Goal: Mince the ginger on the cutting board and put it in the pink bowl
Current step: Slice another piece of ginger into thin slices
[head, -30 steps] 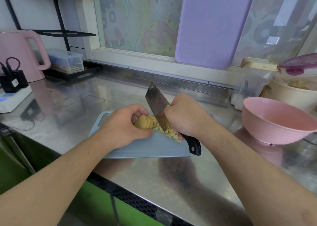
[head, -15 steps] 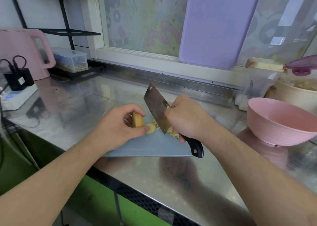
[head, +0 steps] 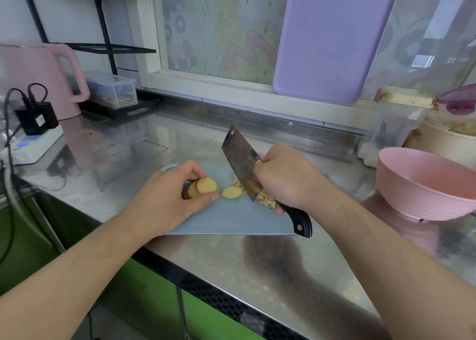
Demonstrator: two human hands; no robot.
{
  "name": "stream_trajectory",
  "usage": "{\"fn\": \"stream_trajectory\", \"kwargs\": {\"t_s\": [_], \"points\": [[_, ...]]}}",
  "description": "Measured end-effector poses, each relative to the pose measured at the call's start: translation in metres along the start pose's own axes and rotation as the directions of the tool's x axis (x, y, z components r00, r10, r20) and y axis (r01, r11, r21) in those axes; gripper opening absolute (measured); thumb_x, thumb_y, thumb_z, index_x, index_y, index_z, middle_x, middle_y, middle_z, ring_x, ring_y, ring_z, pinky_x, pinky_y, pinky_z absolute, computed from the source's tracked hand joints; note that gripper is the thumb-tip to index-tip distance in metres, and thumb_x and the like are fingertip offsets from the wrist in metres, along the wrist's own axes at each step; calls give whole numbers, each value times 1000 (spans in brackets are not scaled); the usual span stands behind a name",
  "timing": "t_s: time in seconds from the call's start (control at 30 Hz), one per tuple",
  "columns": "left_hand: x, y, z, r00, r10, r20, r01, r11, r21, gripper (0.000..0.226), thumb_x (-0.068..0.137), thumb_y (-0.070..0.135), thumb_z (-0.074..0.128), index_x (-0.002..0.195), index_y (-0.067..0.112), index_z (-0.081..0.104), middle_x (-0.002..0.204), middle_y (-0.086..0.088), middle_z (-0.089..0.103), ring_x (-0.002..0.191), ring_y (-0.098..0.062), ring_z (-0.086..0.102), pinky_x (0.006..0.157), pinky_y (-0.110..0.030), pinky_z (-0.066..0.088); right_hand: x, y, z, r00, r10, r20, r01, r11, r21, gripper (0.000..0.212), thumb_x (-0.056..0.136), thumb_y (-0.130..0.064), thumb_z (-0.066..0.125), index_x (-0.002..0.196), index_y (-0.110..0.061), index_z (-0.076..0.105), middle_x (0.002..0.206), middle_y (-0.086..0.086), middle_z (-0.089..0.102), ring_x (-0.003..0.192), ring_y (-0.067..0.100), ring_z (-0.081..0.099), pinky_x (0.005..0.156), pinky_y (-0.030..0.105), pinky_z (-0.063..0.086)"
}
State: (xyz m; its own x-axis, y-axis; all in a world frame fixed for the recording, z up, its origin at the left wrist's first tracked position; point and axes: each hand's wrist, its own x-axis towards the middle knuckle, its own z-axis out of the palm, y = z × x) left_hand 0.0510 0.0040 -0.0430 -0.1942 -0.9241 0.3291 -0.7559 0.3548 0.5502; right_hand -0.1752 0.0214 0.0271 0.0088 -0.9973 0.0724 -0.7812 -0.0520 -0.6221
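Slicing ginger (head: 202, 187) on the board (head: 231, 221).
Left hand (head: 170, 198) pinches the firm, slippery stub; right hand (head: 283, 177) clamps the cleaver (head: 242, 159); hold behind the cut face.

Counter: broad stainless steel worktop (head: 270, 267), glossy, mirroring what stands on it.
Board: pale blue rectangular cutting board (head: 231, 221), smooth matt plastic.
Knife: rectangular steel cleaver (head: 240, 159), dull mottled blade; glossy black riveted handle.
Bowl: round pink bowl (head: 425, 185), far right, satin plastic, ribbed outside.
Ginger: pale yellow sliced ginger root (head: 203, 187), cut faces matt.
Kettle: pink plastic kettle (head: 38, 79), far left, smooth.
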Motion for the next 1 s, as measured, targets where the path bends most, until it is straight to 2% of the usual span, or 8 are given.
{"fn": "stream_trajectory", "kwargs": {"t_s": [0.13, 0.23, 0.43, 0.53, 0.67, 0.73, 0.83, 1.0], "points": [[1, -1, -1, 1000, 6, 27, -3, 995, -101, 41, 80, 54, 82, 110, 43, 56, 127, 29, 66, 120, 10, 58, 102, -28, 50, -1, -1, 0, 1000, -8, -6, 8, 1000, -9, 17, 84, -8, 44, 68, -3, 50, 58, 19, 56, 32, 27, 60, 50, 35, 48], [0, -4, -3, 997, 35, 64, -22, 982, -189, 36, 86, 35, 83, 115, 41, 62, 123, 27, 69, 119, 10, 60, 109, -27, 47, 0, -1, -1, 1000, -2, -4, 3, 1000, 5, 17, 84, -7, 44, 69, -3, 49, 55, 18, 54, 31, 27, 59, 51, 36, 49], [-1, -5, -5, 998, -17, 59, 34, 956, -292, 33, 86, 15, 83, 110, 34, 71, 113, 19, 74, 110, 6, 66, 106, -22, 50, 0, 0, -2, 1000, 12, -2, -12, 1000, 22, 17, 85, -6, 44, 69, -2, 49, 50, 16, 51, 29, 26, 56, 52, 35, 45], [-1, -6, -5, 996, -21, 89, 45, 961, -274, 35, 87, 15, 81, 113, 36, 70, 117, 21, 72, 114, 5, 64, 106, -20, 47, 0, 0, -2, 1000, 21, -2, -21, 999, 31, 17, 85, -5, 44, 69, -2, 49, 50, 17, 51, 30, 26, 56, 51, 34, 45], [4, 10, -3, 998, 55, 34, -53, 997, -58, 35, 86, 34, 81, 118, 37, 67, 118, 26, 63, 110, 11, 55, 90, 0, 35, 2, 0, -3, 999, 40, -4, -40, 998, 54, 15, 86, -4, 44, 71, -2, 49, 54, 20, 53, 29, 25, 55, 50, 34, 45], [13, 22, 1, 987, 158, 13, -158, 986, 42, 35, 85, 44, 82, 116, 37, 68, 114, 25, 63, 109, 6, 54, 92, -8, 37, 3, 1, -3, 999, 42, -14, -41, 997, 62, 14, 85, -2, 45, 72, -3, 48, 55, 21, 54, 28, 26, 56, 50, 35, 45], [23, 36, 10, 981, 167, 98, -178, 976, 125, 32, 85, 50, 80, 112, 37, 69, 109, 24, 66, 109, -1, 57, 96, -25, 46, 3, 1, -6, 999, 42, -32, -41, 998, 40, 13, 84, -3, 45, 72, -2, 48, 56, 24, 58, 29, 26, 57, 50, 37, 46], [25, 42, 19, 989, 138, 62, -145, 981, 129, 6, 94, 35, 71, 100, 33, 73, 89, 21, 71, 86, -1, 66, 83, -35, 58, 3, 2, -8, 998, 47, -32, -45, 998, 40, 12, 84, -2, 43, 75, -3, 50, 60, 23, 61, 31, 26, 60, 53, 38, 47]]}}
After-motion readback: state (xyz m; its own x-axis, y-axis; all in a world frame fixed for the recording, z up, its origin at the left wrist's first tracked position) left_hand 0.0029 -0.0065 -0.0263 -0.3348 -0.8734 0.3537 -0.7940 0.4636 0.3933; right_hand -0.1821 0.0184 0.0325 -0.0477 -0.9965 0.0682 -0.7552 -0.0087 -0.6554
